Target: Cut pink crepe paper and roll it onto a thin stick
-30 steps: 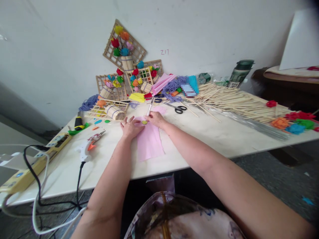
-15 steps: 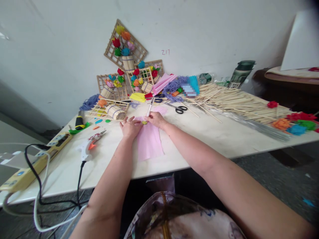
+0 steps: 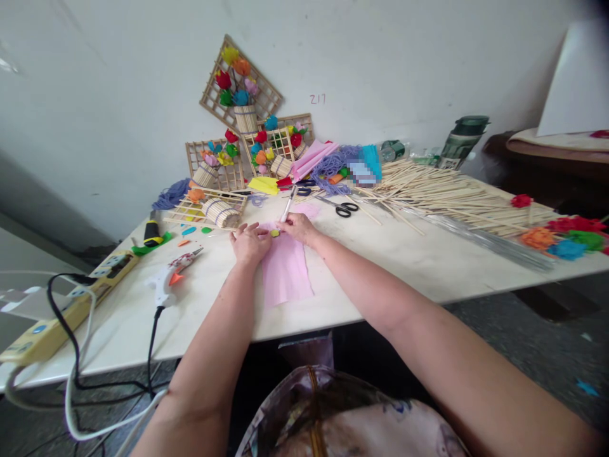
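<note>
A pink sheet of crepe paper (image 3: 287, 279) lies on the white table in front of me. My left hand (image 3: 250, 244) rests at its left edge, fingers spread and lying flat. Right beside those fingertips is a small yellow petal-shaped piece (image 3: 275, 233) on the pink sheet. My right hand (image 3: 298, 226) grips a slim white pen (image 3: 288, 204), held upright with its top leaning slightly right. The pen's lower tip is hidden behind my fingers. Black-handled scissors (image 3: 345, 209) lie to the right, past my right hand.
At the left are a glue gun (image 3: 165, 285), pliers (image 3: 190, 256) and a power strip (image 3: 71, 304) with cables. Bamboo lattices with paper flowers (image 3: 240, 95) stand at the back. Many sticks (image 3: 442, 190) and a green-lidded bottle (image 3: 462, 141) occupy the right.
Both hands stay almost in place. The fingers of my left hand have drawn slightly closer together beside the yellow piece. The pen remains in my right hand.
</note>
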`<action>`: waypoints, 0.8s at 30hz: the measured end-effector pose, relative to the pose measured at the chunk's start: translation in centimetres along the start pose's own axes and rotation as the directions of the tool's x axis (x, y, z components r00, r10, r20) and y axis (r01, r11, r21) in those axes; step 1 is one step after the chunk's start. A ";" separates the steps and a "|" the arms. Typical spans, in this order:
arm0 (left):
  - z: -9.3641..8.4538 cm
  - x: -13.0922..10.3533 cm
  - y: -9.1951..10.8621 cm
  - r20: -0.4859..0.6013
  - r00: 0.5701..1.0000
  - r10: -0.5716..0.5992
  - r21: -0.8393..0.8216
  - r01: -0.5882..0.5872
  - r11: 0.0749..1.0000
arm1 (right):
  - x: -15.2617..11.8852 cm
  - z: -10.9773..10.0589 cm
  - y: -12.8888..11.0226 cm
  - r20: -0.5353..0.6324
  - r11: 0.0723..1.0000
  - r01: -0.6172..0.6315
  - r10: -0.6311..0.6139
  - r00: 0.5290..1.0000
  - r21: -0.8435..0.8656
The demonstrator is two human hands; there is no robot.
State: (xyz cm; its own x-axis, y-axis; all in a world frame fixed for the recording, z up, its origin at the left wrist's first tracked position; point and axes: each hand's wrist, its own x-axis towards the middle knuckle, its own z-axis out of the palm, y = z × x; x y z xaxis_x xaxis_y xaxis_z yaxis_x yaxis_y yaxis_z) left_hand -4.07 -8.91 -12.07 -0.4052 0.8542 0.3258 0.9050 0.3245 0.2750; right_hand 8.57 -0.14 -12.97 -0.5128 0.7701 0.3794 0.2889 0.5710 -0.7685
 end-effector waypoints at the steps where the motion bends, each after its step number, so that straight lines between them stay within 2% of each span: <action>1: -0.1 0.0 0.1 0.004 1.000 -0.001 -0.001 0.001 1.000 | 0.0 0.0 0.0 0.015 1.000 0.009 -0.009 1.000 0.009; 10: -0.8 0.1 -0.3 0.045 0.997 -0.064 -0.057 0.066 0.996 | 0.0 0.1 0.1 0.073 0.998 0.020 -0.025 0.997 0.062; 17: -1.3 1.1 -1.5 0.039 0.984 -0.175 -0.096 0.178 0.979 | 0.2 0.2 0.4 0.015 0.992 -0.033 0.032 0.999 0.119; 19: -1.3 1.1 -1.7 0.037 0.986 -0.164 -0.099 0.167 0.981 | 0.3 0.1 0.5 -0.015 0.989 -0.056 0.059 0.998 0.137; 24: -0.8 0.9 -1.8 0.043 0.999 -0.018 -0.073 0.021 0.997 | 0.3 -0.1 0.5 -0.043 0.988 -0.095 0.100 0.994 0.122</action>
State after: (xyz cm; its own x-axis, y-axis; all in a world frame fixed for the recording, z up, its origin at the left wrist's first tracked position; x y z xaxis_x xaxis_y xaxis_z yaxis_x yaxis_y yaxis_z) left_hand -6.13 -9.04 -11.51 -0.4158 0.8648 0.2814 0.8843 0.3123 0.3471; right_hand 8.68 0.47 -13.20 -0.4461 0.8351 0.3220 0.2350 0.4564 -0.8582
